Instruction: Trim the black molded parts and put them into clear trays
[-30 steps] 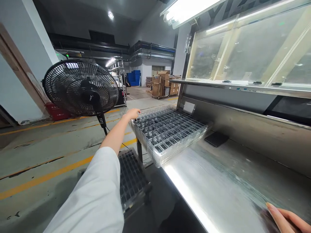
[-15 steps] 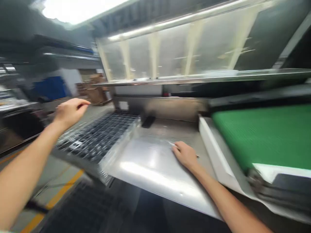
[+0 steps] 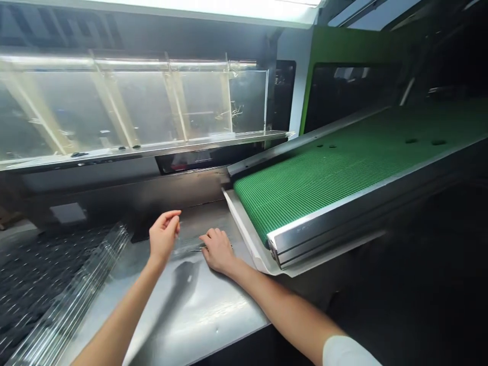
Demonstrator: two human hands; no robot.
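Fingers [image 3: 171,219] of the left hand [image 3: 163,240] are bunching close together above the metal table [image 3: 217,315], and honestly I can't tell if they're pinching anything. The right hand [image 3: 218,249] is lying low on the tabletop nearby, curling round a thin metal tool [image 3: 195,249] that's poking out toward the left hand. Behind the left hand, a flat dark thing [image 3: 142,233] is peeking out, partly hidden. Over on the left, a stack of clear trays [image 3: 82,290] is sitting pretty blurry, showing rows of dark stuff on top. A green belt [image 3: 297,183] is stretching off to the right, carrying a few small dark pieces [image 3: 438,143], with a white liner [image 3: 247,229] edging its near end.
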